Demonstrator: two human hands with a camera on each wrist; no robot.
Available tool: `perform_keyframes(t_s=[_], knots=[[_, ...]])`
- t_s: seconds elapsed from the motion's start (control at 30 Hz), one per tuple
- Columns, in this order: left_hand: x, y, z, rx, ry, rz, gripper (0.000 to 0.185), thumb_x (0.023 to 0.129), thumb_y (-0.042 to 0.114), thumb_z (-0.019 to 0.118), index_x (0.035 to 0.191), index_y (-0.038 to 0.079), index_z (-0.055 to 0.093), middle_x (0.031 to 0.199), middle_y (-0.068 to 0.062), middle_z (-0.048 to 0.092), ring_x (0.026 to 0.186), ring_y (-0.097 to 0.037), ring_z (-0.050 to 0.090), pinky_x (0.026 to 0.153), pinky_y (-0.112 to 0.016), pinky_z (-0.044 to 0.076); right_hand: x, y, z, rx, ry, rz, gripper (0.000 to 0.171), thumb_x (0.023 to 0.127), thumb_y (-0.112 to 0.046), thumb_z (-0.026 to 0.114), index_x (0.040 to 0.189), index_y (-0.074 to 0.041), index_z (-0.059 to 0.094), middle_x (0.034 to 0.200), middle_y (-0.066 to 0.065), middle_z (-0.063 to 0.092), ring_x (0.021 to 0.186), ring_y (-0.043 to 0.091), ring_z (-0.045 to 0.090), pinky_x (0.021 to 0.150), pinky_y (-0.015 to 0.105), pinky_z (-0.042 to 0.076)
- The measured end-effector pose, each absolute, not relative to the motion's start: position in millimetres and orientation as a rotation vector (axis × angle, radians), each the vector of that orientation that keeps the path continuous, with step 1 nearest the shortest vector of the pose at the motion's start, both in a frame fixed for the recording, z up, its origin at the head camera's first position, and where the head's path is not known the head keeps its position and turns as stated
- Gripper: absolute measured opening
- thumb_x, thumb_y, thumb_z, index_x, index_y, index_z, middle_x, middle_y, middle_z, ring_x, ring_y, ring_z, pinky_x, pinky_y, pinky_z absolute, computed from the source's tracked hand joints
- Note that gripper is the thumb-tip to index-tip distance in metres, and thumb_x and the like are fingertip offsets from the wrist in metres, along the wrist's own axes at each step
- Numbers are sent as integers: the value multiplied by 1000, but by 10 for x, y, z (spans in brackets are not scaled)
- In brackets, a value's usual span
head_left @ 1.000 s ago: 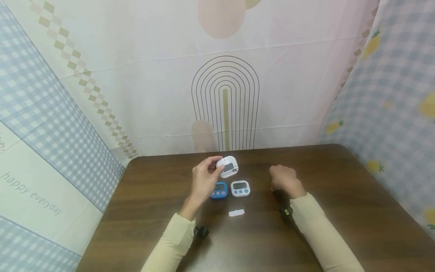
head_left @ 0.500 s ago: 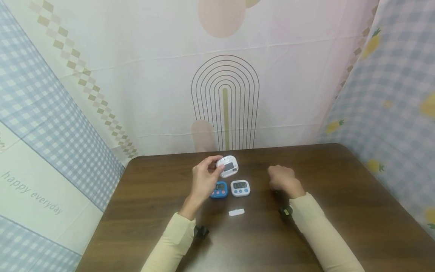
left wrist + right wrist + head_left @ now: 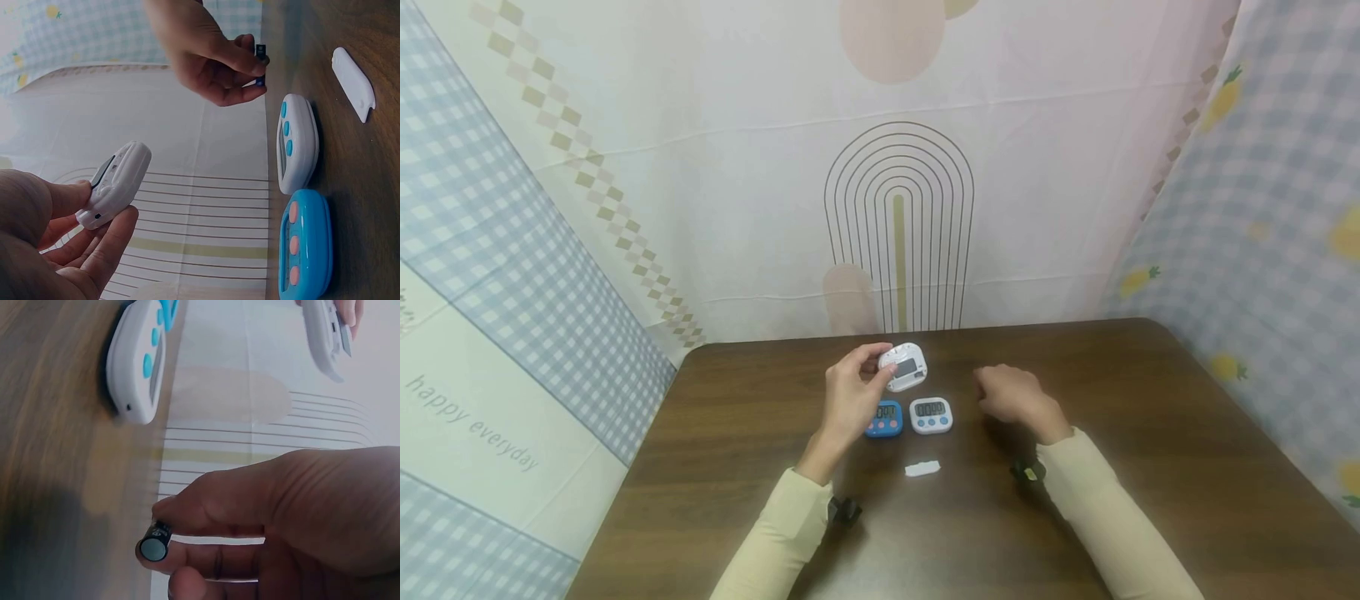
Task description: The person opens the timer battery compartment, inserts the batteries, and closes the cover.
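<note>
My left hand holds up a white digital timer between thumb and fingers, its back turned toward the head camera and the battery slot uncovered. In the right wrist view, thumb and fingers of my right hand pinch a small dark cylindrical battery, its flat end showing. That hand is above the table, right of a second white timer with blue buttons. A blue timer with pink buttons lies left of it, partly hidden behind my left hand. Nearer me lies a white battery cover.
The brown wooden table carries the timers and cover. A patterned cloth hangs behind its far edge, with checked cloths at both sides. A small dark camera sits on the left wrist.
My right hand has moved left with the battery, closer to the timers. The left hand and the timer it holds have stayed nearly still.
</note>
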State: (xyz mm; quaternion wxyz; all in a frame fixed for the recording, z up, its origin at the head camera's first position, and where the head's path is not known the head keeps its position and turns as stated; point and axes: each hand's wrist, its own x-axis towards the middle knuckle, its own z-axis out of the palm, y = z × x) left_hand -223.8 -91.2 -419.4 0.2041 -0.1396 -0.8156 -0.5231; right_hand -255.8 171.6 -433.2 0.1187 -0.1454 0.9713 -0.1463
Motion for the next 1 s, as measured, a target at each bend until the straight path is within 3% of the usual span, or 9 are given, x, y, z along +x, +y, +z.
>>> perform_keyframes(t_s=[0.5,1.0], knots=[[-2241,-908,-4197,-385,-2281,-1457,28,92,0,80,120,2,76,111,-14,78,89,-24,75,77,-27,65,-2548,1613,-4242,-542,2854,-634,15,95,-6,72,110,-8,70,88,2,68,78,20,61,69,37,56],[-2236,-903,-4207,-394,-2273,-1464,28,91,-1,80,119,2,76,110,-15,78,88,-24,75,76,-28,65,-2527,1542,-4226,-670,2821,-1009,19,99,-2,70,115,-4,61,88,5,65,73,17,59,63,30,53]])
